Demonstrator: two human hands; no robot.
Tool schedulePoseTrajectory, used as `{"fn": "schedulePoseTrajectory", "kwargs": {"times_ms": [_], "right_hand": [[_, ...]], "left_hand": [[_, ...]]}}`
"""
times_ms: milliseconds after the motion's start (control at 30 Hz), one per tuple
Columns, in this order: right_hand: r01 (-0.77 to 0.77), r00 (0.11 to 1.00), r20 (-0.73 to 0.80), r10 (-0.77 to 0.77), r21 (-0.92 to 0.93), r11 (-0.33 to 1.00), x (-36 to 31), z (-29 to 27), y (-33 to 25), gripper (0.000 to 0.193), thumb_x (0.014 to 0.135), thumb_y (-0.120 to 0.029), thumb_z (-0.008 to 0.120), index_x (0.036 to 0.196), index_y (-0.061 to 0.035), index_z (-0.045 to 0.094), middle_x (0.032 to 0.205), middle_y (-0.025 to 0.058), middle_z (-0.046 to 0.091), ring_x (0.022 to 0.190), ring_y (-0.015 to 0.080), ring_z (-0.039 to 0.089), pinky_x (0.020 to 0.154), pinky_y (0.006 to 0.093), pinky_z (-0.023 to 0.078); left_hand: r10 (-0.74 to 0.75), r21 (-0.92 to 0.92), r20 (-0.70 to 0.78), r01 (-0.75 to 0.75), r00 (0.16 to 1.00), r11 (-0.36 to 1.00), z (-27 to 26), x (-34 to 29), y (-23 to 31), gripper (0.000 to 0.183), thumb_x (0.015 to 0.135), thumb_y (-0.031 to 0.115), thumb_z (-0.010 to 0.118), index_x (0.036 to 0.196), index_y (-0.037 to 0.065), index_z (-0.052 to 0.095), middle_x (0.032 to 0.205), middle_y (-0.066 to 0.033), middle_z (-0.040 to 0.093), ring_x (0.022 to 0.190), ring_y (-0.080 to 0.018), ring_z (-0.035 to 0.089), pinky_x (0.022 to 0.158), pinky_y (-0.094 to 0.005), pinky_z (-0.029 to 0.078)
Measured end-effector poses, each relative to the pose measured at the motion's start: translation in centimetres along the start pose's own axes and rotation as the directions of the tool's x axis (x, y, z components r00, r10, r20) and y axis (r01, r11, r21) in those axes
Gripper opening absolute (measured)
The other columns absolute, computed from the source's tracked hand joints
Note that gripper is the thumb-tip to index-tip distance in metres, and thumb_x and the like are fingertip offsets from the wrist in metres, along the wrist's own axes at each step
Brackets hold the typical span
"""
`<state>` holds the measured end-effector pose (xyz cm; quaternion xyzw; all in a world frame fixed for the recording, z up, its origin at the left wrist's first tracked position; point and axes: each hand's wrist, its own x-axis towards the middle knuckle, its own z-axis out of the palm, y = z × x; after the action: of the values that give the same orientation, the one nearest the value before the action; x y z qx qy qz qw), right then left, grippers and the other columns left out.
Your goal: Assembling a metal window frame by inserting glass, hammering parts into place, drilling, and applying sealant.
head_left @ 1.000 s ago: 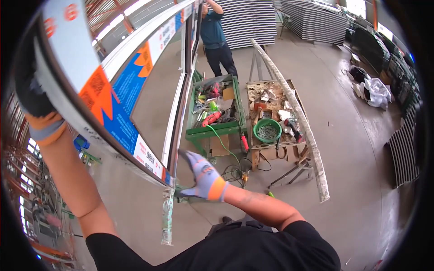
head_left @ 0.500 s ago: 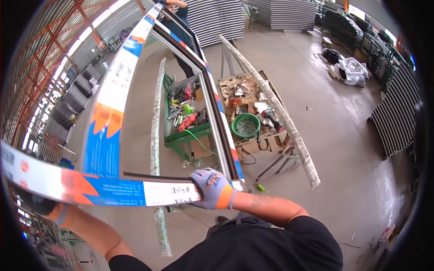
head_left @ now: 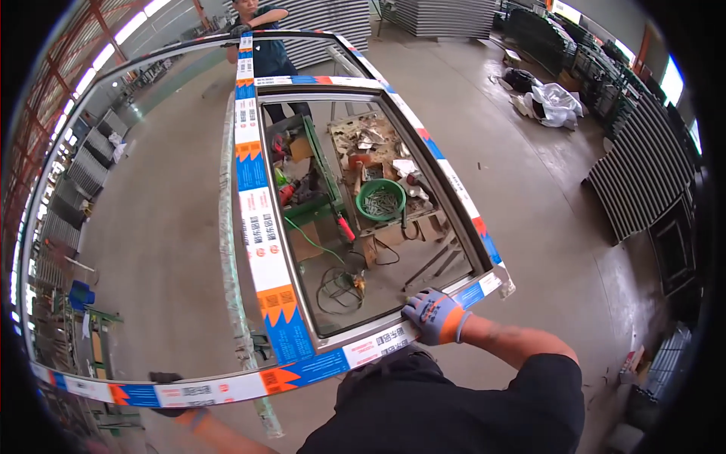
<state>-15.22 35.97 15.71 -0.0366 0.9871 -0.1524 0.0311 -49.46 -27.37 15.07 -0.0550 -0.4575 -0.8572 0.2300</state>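
The frame (head_left: 261, 250) had swung down from nearly upright, as it stood 1 second earlier, to lie almost flat at waist height, so the lift looked to have turned into a level carry. At the frame's near left end the left hand (head_left: 168, 380), in a dark glove, was curled under the rail, gripping it. Through the frame's opening showed the green bowl (head_left: 382, 200) and cluttered bench (head_left: 363, 144) on the floor below. At the frame's near right corner the right hand (head_left: 435, 316), gloved grey and orange, was clamped over the rail. Another person (head_left: 261, 30) held the frame's far end.
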Motion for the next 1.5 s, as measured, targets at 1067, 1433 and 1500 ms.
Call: {"fn": "schedulePoseTrajectory", "kwargs": {"times_ms": [1067,1433,1500], "right_hand": [[-0.365,0.871,0.271,0.411,-0.203,0.909,0.1,10.7,6.5,0.042,0.073,-0.024,0.071,0.111,-0.0078,0.059,0.105,0.0123,0.059,0.106,0.0294,0.056,0.098,0.0453,0.039],[-0.357,0.904,0.185,0.385,-0.168,0.919,0.1,10.5,6.2,0.045,0.076,-0.019,0.064,0.119,-0.0053,0.058,0.104,0.0136,0.059,0.104,0.031,0.056,0.097,0.0456,0.04],[-0.369,0.897,0.193,0.398,-0.168,0.914,-0.2,10.5,6.1,0.048,0.077,-0.019,0.064,0.122,-0.0052,0.057,0.106,0.0133,0.059,0.105,0.0307,0.056,0.097,0.0449,0.04]], "left_hand": [[-0.814,-0.101,-0.395,0.86,0.427,0.5,4.1,-17.5,-22.0,0.06,0.086,0.065,0.049,0.107,0.009,0.062,0.094,-0.0117,0.068,0.084,-0.0289,0.065,0.083,-0.0509,0.054],[-0.056,0.953,0.073,-0.053,0.996,0.299,7.6,-19.3,-18.6,0.021,0.096,0.018,0.06,0.111,0.004,0.061,0.108,-0.0143,0.065,0.106,-0.0325,0.059,0.09,-0.0432,0.047],[-0.173,0.948,0.242,-0.194,0.955,0.253,10.0,-20.6,-19.4,0.02,0.092,0.015,0.061,0.109,0.003,0.062,0.105,-0.0154,0.064,0.102,-0.0345,0.058,0.09,-0.0437,0.046]]}}
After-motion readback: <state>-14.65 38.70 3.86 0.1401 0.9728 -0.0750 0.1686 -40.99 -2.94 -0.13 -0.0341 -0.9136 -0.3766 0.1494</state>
